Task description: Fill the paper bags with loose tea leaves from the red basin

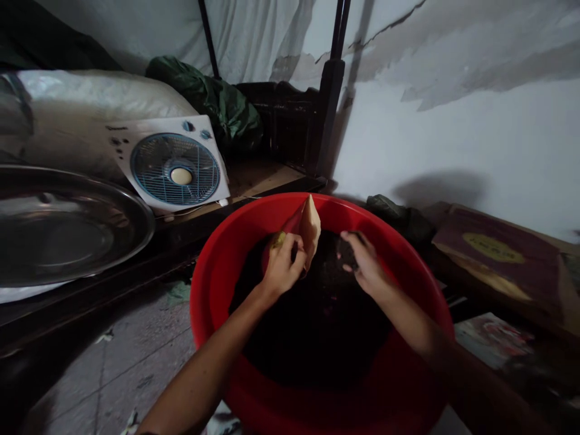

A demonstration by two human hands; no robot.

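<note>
A big red plastic tub (212, 260) stands before me, its bottom covered by a dark mass (317, 338) that looks loose; its kind is hard to make out. Over it, my left hand (283, 263) pinches the edge of a paper bag (312, 229), dark red outside with a yellow mark and tan inside. The bag's mouth gapes toward the right. A short way right of the bag, my right hand (362, 263) has its fingers curled round a dark clump (347, 254), seemingly of the same dark stuff. The two hands are apart.
On the left, a white box fan (181, 169) leans on a wooden platform beside a wide metal basin (67, 235). Behind are a pale sack (99, 103) and a green bag (212, 103). A flat maroon package (493, 254) with a yellow oval lies to the right, by the wall.
</note>
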